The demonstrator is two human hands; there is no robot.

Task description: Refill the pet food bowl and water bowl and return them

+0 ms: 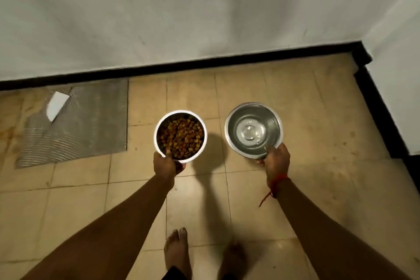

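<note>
A steel food bowl [159, 125] filled with brown kibble hangs above the tiled floor, left of centre. My left hand [166, 165] grips its near rim, thumb inside the edge. To its right is a steel water bowl [276, 125] holding clear water. My right hand [276, 161] holds that bowl by its near rim. Both bowls are level and apart from each other, with their shadows on the tiles below.
A grey ribbed mat [91, 125] lies on the floor at the left by the wall, with a white flat object [56, 105] on it. A black skirting [204, 65] runs along the white wall and turns at the right corner. My bare feet [177, 250] stand below.
</note>
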